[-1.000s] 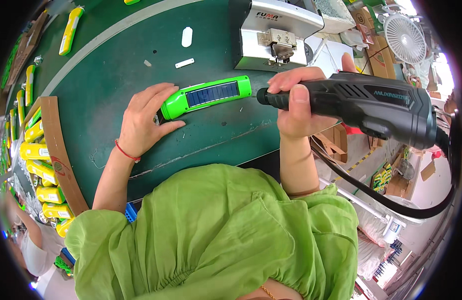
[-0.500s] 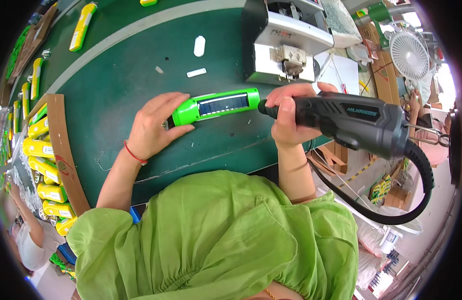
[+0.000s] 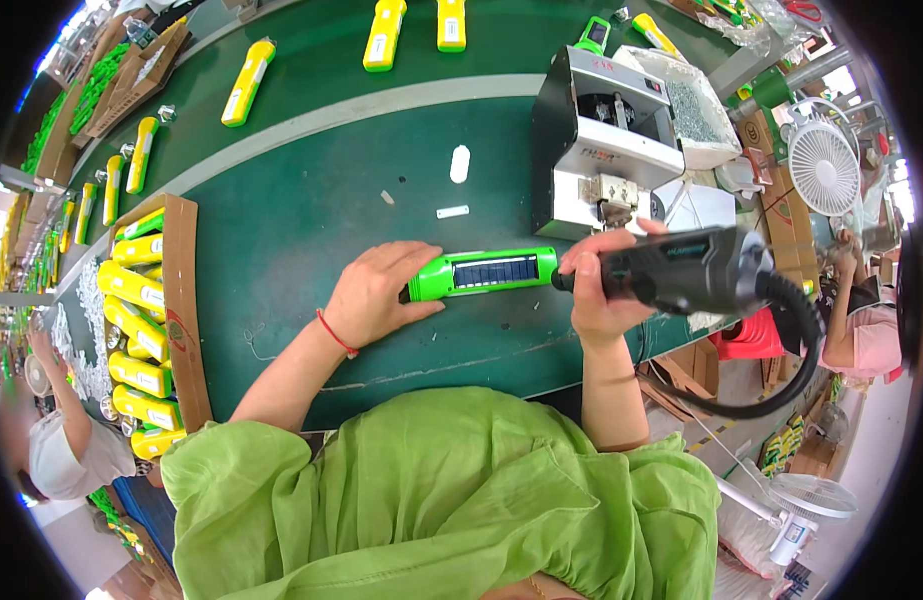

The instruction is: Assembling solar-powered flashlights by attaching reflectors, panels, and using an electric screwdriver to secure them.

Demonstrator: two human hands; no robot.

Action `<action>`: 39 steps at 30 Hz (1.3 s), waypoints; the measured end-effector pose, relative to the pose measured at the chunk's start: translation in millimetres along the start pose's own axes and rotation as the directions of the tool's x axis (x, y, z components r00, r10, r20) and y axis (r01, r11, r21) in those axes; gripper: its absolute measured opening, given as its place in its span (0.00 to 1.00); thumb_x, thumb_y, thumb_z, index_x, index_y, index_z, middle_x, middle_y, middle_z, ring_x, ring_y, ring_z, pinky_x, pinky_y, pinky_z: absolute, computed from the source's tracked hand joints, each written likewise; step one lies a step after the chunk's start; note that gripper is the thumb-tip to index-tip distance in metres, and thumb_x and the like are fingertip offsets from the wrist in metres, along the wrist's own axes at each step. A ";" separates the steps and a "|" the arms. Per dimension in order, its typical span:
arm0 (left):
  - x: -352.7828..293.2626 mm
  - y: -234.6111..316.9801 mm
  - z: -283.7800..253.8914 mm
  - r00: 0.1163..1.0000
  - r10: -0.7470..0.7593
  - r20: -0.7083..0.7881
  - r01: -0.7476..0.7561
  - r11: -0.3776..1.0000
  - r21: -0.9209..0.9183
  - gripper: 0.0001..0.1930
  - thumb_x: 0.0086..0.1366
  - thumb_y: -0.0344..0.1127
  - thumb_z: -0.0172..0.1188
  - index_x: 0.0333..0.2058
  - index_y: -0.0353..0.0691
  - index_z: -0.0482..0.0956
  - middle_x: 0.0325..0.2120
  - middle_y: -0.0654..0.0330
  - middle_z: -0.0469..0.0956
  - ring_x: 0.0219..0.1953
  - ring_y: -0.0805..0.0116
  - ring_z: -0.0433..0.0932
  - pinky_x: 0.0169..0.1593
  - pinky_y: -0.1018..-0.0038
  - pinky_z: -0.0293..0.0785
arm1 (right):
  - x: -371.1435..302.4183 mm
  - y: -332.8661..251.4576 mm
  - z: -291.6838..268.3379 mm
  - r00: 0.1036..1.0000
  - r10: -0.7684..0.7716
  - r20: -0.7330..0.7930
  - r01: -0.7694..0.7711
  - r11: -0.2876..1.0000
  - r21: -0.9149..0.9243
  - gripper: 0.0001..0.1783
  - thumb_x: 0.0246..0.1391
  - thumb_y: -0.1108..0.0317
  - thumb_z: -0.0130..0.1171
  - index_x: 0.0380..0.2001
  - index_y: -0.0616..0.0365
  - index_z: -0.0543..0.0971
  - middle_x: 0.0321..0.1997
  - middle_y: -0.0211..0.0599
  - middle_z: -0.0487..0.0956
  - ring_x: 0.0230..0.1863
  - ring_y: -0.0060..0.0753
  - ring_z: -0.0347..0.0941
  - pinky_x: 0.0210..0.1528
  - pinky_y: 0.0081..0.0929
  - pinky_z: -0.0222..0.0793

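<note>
A bright green flashlight (image 3: pixel 486 270) with a dark solar panel on its upper side lies crosswise on the green work table. My left hand (image 3: pixel 373 288) is closed round its wider left end, fingers on the far side and thumb on the near side. In my right hand (image 3: pixel 603 287) is a black corded power tool (image 3: pixel 671 272), gripped close to its nose. The nose meets or nearly meets the flashlight's right end; actual contact cannot be made out. Beyond the flashlight lie a white oval piece (image 3: pixel 460 164) and a small white strip (image 3: pixel 452 212).
A carton (image 3: pixel 186 310) of yellow-green flashlights stands left. Several more flashlights (image 3: pixel 249 82) lie on the far belt. A black-and-white machine (image 3: pixel 606 140) sits at the back right, beside a white foam box (image 3: pixel 686 105). Co-workers are at both sides; a fan (image 3: pixel 824 170) stands right.
The view has shifted, so everything sits lower and further right. My hands keep their holds on the flashlight and the power tool, and the tool's nose remains at the flashlight's right end.
</note>
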State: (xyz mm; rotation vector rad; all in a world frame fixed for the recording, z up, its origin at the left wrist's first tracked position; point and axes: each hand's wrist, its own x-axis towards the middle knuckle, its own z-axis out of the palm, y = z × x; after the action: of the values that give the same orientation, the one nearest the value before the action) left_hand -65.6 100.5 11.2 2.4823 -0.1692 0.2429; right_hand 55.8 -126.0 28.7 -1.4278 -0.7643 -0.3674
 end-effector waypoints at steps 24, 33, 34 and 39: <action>5.6 -3.9 20.7 0.990 0.043 -0.136 -0.058 0.993 -0.106 0.28 0.44 0.39 0.74 0.46 0.38 0.77 0.42 0.56 0.78 0.41 0.55 0.78 0.45 0.65 0.76 | -11.8 -18.0 56.6 0.991 -0.031 0.130 -0.009 0.955 0.297 0.38 0.54 0.69 0.58 0.61 0.59 0.47 0.27 0.40 0.75 0.23 0.30 0.73 0.31 0.29 0.75; 4.0 -3.6 20.2 0.985 0.084 -0.153 -0.097 0.992 -0.076 0.29 0.43 0.41 0.74 0.45 0.36 0.78 0.41 0.51 0.79 0.42 0.51 0.78 0.46 0.63 0.75 | -16.6 -22.0 60.6 0.983 -0.013 0.181 -0.034 0.967 0.253 0.36 0.56 0.68 0.58 0.61 0.55 0.48 0.27 0.41 0.72 0.23 0.32 0.71 0.30 0.33 0.74; 1.6 -0.2 15.0 0.993 0.055 -0.108 -0.066 0.993 -0.102 0.28 0.45 0.41 0.74 0.45 0.36 0.78 0.41 0.51 0.79 0.42 0.51 0.79 0.47 0.63 0.76 | -12.0 -20.7 52.0 0.963 -0.082 0.257 0.046 0.988 0.144 0.39 0.56 0.67 0.58 0.63 0.57 0.46 0.26 0.40 0.72 0.22 0.31 0.70 0.28 0.32 0.74; -15.9 -5.3 -48.0 0.998 -0.034 -0.044 0.029 0.992 -0.119 0.26 0.44 0.39 0.75 0.43 0.36 0.81 0.38 0.51 0.81 0.41 0.54 0.81 0.47 0.66 0.77 | 14.9 -68.3 29.1 0.991 0.112 -0.078 -0.066 0.894 0.443 0.46 0.55 0.63 0.59 0.67 0.60 0.42 0.24 0.38 0.71 0.18 0.30 0.69 0.25 0.30 0.73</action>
State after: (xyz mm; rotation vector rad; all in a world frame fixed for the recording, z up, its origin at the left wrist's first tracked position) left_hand -86.6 134.9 42.4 2.3576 -0.1212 0.2687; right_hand 14.6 -104.3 88.4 -1.0033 -0.6457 -0.1778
